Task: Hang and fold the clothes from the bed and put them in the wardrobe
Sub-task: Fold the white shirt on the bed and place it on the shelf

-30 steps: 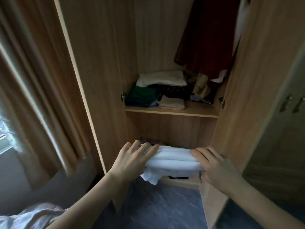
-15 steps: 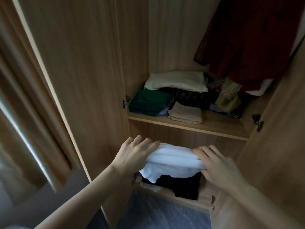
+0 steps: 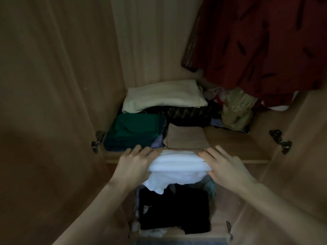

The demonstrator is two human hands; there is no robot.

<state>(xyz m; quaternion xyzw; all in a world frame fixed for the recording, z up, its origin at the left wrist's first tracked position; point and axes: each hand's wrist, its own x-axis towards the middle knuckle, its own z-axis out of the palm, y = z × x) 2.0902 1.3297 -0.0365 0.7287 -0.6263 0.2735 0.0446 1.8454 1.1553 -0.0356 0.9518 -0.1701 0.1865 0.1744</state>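
Left hand: the left hand [image 3: 133,166] reaches in from the lower left, fingers laid over the top of the folded white garment [image 3: 177,162] and thumb hidden beneath, gripping its left end.
Right hand: the right hand [image 3: 228,167] comes in from the lower right and grips the right end the same way, fingers on top.
White garment: held level between both hands at the front edge of the wardrobe shelf [image 3: 235,144], with a loose flap hanging down from its underside.
Hard to make out: both thumbs are hidden; the wardrobe [image 3: 53,103] is dim and the clothes at the back right are a blur.
Shelf contents: a cream folded piece [image 3: 164,96] over dark clothes, a green stack [image 3: 134,131], a tan folded piece [image 3: 185,138], a crumpled khaki item [image 3: 237,110].
Above right: a dark red hanging garment [image 3: 261,46], cut off by the frame.
Lower compartment: black clothes [image 3: 174,212] lie below the hands.
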